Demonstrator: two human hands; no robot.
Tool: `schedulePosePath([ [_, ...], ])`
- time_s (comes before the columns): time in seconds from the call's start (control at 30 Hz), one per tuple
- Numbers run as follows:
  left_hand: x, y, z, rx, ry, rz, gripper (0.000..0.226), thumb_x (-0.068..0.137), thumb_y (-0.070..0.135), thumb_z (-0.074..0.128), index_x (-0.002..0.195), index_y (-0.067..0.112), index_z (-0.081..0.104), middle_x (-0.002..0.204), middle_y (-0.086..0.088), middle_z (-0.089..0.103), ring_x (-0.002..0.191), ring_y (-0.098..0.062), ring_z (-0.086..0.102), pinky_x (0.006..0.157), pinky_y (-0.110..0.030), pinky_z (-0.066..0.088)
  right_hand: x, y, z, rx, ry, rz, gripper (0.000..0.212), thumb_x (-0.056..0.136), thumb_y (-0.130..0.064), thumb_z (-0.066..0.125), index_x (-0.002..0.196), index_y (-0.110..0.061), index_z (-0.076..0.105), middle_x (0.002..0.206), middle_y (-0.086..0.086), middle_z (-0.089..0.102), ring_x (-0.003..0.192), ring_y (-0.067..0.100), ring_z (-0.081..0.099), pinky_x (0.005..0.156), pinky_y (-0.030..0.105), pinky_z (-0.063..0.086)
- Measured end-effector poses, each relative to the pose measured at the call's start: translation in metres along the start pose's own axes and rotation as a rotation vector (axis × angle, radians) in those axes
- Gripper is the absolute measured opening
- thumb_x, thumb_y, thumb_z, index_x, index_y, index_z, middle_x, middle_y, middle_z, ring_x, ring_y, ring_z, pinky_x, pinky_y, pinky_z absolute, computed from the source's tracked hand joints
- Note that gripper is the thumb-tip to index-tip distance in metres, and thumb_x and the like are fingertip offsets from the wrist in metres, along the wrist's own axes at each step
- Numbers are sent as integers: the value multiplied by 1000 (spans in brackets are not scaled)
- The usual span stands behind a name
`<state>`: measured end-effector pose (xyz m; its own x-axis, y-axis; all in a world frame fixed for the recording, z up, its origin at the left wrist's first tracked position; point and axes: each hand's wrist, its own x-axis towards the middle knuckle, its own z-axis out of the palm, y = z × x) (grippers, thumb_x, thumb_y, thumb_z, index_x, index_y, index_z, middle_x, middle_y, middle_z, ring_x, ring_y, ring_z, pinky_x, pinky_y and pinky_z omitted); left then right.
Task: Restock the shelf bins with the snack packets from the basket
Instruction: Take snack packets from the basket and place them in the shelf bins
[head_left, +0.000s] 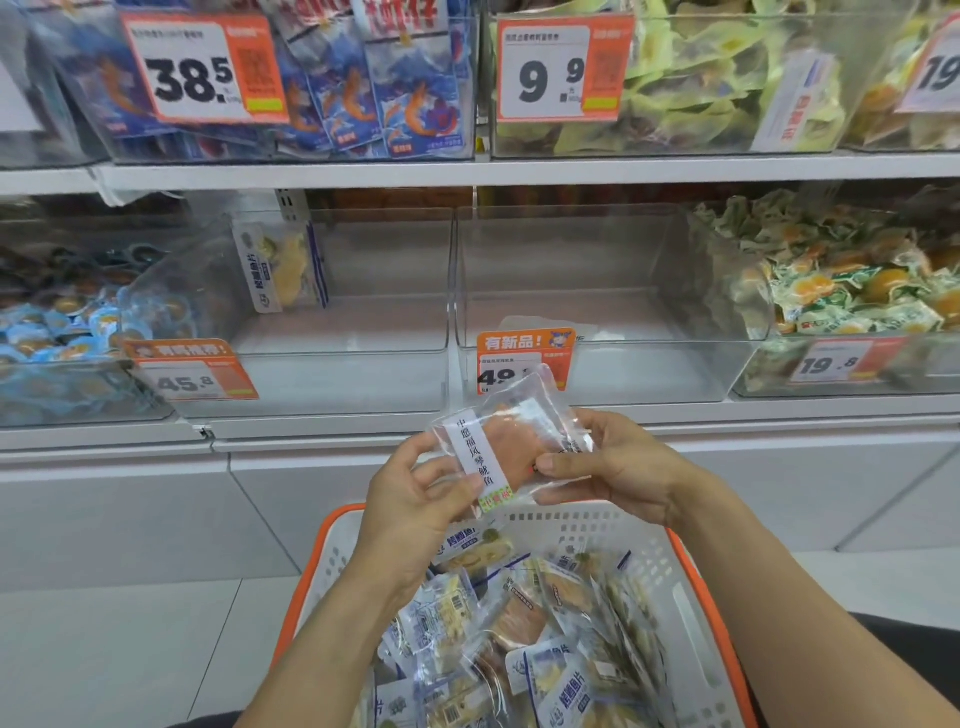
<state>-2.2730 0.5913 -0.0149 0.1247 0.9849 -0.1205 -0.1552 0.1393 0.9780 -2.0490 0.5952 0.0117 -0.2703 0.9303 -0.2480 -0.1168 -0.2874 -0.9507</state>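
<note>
I hold one clear snack packet (506, 447) between my left hand (415, 499) and right hand (618, 470), fingers pinching its edges, above the basket (670, 566), before the shelf's clear bins (597, 306)

Glossy clear plastic packet (506, 452), perforated white plastic basket (670, 587) with orange rim, transparent smooth acrylic bins (597, 291).

Between the fingers (457, 486) a clear packet (506, 447) is showing orange content and a white strip with black characters; below them the basket (691, 582) is showing white mesh, orange rim.
</note>
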Motion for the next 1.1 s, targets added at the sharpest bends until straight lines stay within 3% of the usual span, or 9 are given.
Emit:
schedulePosePath([
  [0.1, -1, 6, 1, 33, 18, 55, 52, 81, -13, 71, 122, 16, 54, 96, -7, 77, 89, -25, 74, 71, -37, 59, -2, -5, -4, -52, 23, 9, 56, 70, 4, 79, 122, 2, 59, 106, 23, 73, 99, 36, 72, 78, 38, 63],
  [0.17, -2, 11, 3, 53, 8, 76, 52, 82, -12, 71, 122, 16, 54, 99, -6, 77, 92, -25, 74, 76, -40, 59, -4, -9, -5, -59, 23, -31, 47, 75, 10, 75, 119, 2, 60, 110, 22, 72, 98, 35, 72, 77, 37, 62],
  [0.33, 1, 25, 8, 143, 61, 142, 43, 89, 1, 70, 124, 22, 59, 111, -1, 73, 100, -13, 70, 90, -30, 54, -7, -27, -5, 41, 174, -319, 25, 80, 15, 67, 94, -3, 55, 97, 13, 72, 87, 27, 72, 73, 38, 62],
  [0.47, 13, 54, 14, 469, 204, 377, 32, 94, 4, 63, 117, 26, 59, 114, 6, 64, 95, 4, 61, 79, -19, 56, -11, -54, -8, -31, 449, -632, 22, 85, 13, 67, 87, -8, 59, 85, 2, 73, 83, 18, 70, 79, 40, 62],
  [0.6, 45, 98, 39, 853, 118, 755, 35, 96, 3, 54, 127, 17, 58, 121, 9, 55, 116, -7, 50, 102, -20, 37, -18, -74, -20, -83, 547, -758, 23, 88, 6, 69, 90, -17, 61, 96, 9, 73, 92, 27, 69, 79, 39, 60],
  [0.67, 65, 115, 53, 1034, -63, 724, 37, 97, 9, 54, 134, 16, 54, 127, 5, 57, 121, -11, 50, 103, -20, 34, -18, -80, -27, -102, 576, -767, 28, 89, 10, 66, 88, -18, 61, 91, 3, 74, 88, 22, 69, 77, 35, 59],
  [0.77, 92, 126, 66, 1297, -248, 539, 27, 97, 17, 57, 123, 19, 62, 114, -1, 71, 105, -20, 65, 97, -34, 51, -13, -90, -39, -179, 651, -763, 32, 87, 12, 67, 85, -20, 62, 88, 2, 74, 86, 19, 70, 82, 42, 59],
  [0.93, 112, 132, 67, 1405, -101, 572, 22, 93, 5, 60, 99, 18, 76, 96, -4, 74, 88, -21, 67, 80, -30, 51, -1, -98, -56, -352, 655, -688, 31, 84, 4, 74, 84, -26, 65, 95, 8, 76, 93, 24, 74, 89, 50, 58],
  [1.1, 120, 136, 66, 1147, 48, 503, 23, 91, 1, 61, 91, 14, 79, 86, -5, 73, 80, -21, 70, 83, -34, 58, 32, -97, -59, -512, 672, -570, 31, 80, -3, 80, 80, -30, 65, 87, -2, 76, 84, 24, 73, 84, 43, 59],
])
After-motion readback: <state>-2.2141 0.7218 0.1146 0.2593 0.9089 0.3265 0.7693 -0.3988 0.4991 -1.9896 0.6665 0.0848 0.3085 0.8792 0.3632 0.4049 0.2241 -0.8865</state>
